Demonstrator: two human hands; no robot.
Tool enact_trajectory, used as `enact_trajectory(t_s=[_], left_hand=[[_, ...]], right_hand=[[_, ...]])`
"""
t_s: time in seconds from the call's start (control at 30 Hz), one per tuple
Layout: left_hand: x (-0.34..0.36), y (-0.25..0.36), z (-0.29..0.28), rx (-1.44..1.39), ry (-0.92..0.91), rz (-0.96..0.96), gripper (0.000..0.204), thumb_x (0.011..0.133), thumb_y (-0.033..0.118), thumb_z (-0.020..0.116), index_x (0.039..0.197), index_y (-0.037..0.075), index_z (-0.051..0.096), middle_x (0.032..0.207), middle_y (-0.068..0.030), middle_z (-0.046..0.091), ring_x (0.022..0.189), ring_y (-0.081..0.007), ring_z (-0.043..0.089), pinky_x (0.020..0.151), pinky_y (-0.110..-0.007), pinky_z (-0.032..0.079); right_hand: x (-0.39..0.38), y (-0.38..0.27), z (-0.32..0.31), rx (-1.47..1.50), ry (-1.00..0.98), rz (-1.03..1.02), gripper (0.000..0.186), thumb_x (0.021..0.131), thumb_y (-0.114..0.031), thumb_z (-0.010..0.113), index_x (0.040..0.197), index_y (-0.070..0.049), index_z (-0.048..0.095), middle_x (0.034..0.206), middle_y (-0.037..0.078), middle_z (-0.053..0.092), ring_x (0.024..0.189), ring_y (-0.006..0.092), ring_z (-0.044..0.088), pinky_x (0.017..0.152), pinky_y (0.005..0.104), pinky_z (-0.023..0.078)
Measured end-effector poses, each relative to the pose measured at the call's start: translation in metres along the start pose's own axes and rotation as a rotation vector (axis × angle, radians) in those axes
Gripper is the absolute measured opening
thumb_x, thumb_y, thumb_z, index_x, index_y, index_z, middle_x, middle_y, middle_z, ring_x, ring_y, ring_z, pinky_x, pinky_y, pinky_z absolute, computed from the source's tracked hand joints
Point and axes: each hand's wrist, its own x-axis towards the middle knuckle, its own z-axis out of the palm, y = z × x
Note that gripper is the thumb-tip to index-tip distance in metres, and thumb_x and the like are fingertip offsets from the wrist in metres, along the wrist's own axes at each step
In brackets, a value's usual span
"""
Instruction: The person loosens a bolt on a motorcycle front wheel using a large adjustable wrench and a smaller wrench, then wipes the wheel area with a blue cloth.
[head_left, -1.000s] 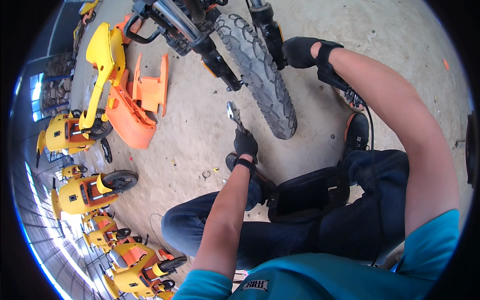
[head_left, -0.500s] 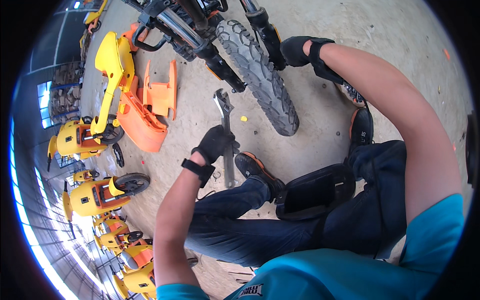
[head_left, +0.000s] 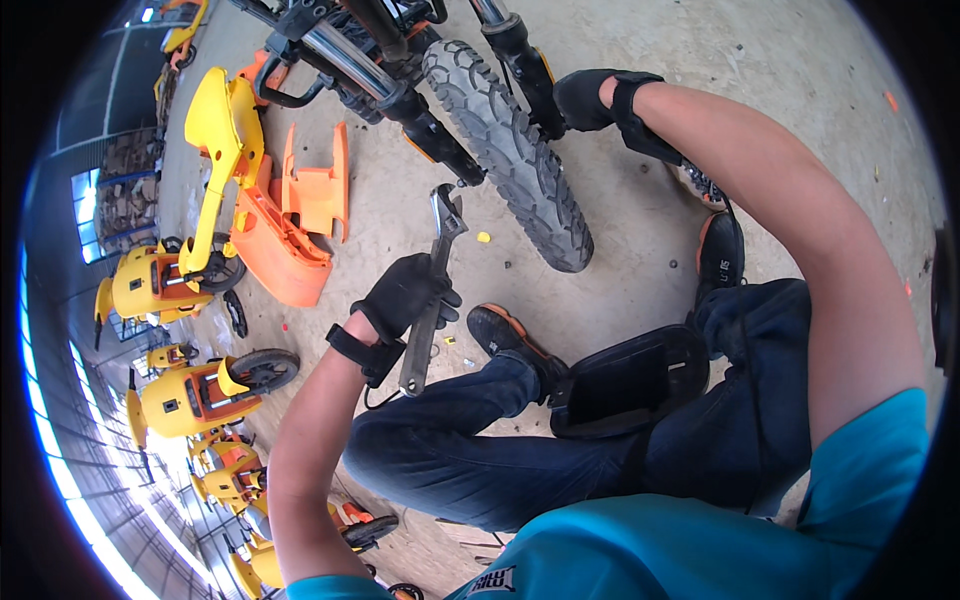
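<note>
My gloved left hand (head_left: 405, 295) is closed around an adjustable wrench (head_left: 419, 348). The wrench head points up, just below the lower end of the left fork leg (head_left: 440, 145), with a small gap between them in the picture. Between the fork legs stands a knobby front tyre (head_left: 510, 160). On the tyre's far right side, my gloved right hand (head_left: 584, 100) is curled against the bottom of the right fork leg (head_left: 525, 75). Its fingertips are hidden, and whatever they grip cannot be made out.
Orange body panels (head_left: 280, 245) and a yellow panel (head_left: 215, 130) lie left of the wheel. Yellow scooters (head_left: 170, 400) line the left side. A black tray-like case (head_left: 630, 385) rests by my legs. A small yellow piece (head_left: 483, 237) lies on the concrete floor (head_left: 640, 230).
My left hand has shifted slightly left, and the wrench is now more tilted, its lower end swung left. My right hand stays at the right fork leg.
</note>
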Motion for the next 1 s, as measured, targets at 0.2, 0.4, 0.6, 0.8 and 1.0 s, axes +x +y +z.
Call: enact_trajectory(t_s=[0.2, 0.4, 0.6, 0.8, 1.0], left_hand=[[0.000, 0.022, 0.003, 0.059, 0.007, 0.001, 0.013, 0.089, 0.013, 0.051, 0.095, 0.001, 0.049, 0.080, -0.0140, 0.064, 0.065, -0.0221, 0.065, 0.055, -0.031, 0.054], [-0.002, 0.037, -0.004, 0.087, 0.000, -0.018, 0.015, 0.087, 0.012, 0.051, 0.094, -0.001, 0.051, 0.080, -0.0147, 0.064, 0.065, -0.0206, 0.065, 0.056, -0.029, 0.053], [-0.006, 0.061, -0.005, 0.100, -0.013, 0.005, 0.016, 0.087, 0.011, 0.052, 0.094, -0.002, 0.053, 0.077, -0.0133, 0.064, 0.061, -0.0183, 0.062, 0.054, -0.027, 0.051], [-0.006, 0.081, -0.017, 0.179, -0.092, 0.056, 0.022, 0.088, 0.017, 0.051, 0.095, -0.003, 0.057, 0.077, -0.0112, 0.065, 0.059, -0.0145, 0.061, 0.052, -0.026, 0.050], [-0.006, 0.093, -0.020, 0.386, -0.098, 0.083, 0.023, 0.088, 0.018, 0.051, 0.097, -0.003, 0.057, 0.078, -0.0110, 0.065, 0.058, -0.0144, 0.060, 0.051, -0.026, 0.049]], right_hand=[[0.007, 0.004, 0.007, -0.059, -0.014, 0.021, 0.013, 0.063, -0.017, 0.068, 0.072, -0.008, 0.070, 0.075, 0.010, 0.066, 0.070, 0.0276, 0.063, 0.066, 0.0368, 0.050], [0.007, 0.005, 0.006, -0.009, -0.017, -0.019, 0.017, 0.071, -0.016, 0.058, 0.071, -0.002, 0.067, 0.074, 0.015, 0.065, 0.071, 0.0318, 0.062, 0.065, 0.0380, 0.049], [-0.002, -0.001, -0.002, 0.082, -0.018, 0.056, 0.017, 0.071, -0.015, 0.058, 0.072, -0.001, 0.067, 0.075, 0.016, 0.065, 0.071, 0.0330, 0.062, 0.064, 0.0389, 0.049], [-0.002, 0.001, -0.002, 0.086, -0.022, 0.053, 0.019, 0.072, -0.016, 0.056, 0.072, 0.000, 0.066, 0.075, 0.018, 0.064, 0.071, 0.0347, 0.062, 0.063, 0.0397, 0.049], [-0.003, 0.000, -0.005, 0.096, -0.022, 0.037, 0.019, 0.072, -0.016, 0.056, 0.072, 0.000, 0.066, 0.075, 0.018, 0.064, 0.071, 0.0345, 0.062, 0.063, 0.0397, 0.049]])
